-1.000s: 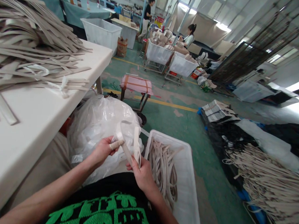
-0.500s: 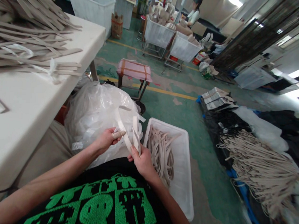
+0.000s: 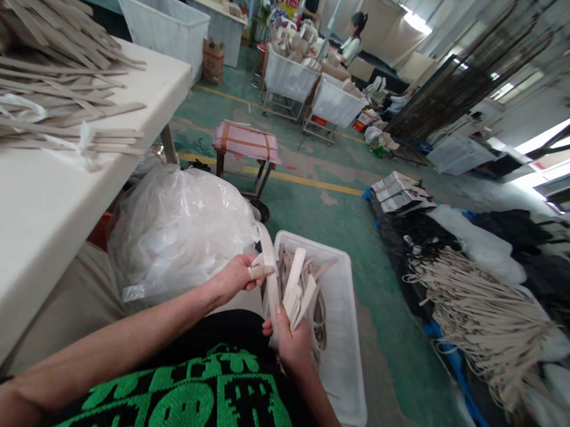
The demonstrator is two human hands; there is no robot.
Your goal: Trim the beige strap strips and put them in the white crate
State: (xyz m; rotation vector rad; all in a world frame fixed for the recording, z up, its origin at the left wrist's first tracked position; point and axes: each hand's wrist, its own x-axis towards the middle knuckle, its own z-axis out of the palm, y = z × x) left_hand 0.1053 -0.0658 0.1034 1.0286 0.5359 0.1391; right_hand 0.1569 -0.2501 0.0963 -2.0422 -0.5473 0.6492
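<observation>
Several pale fabric strips fan upward from my right hand, which is closed round their lower ends. My left hand, with a light wrap on one finger, pinches one long strip that curves up and also runs down to my right hand. Both hands are in front of my black and green top, close together, beside the left edge of a white bin. Inside the bin lie looped beige strips, partly hidden behind the held ones.
A white table at the left bears piled beige strips. Beyond my hands are a clear plastic bag and a pink-topped stool. More strips lie at the right. Two people are at the back.
Both hands and the held strips have moved right, now in front of the bin's left part. The strips in my right hand are more spread out. A second person shows at the back.
</observation>
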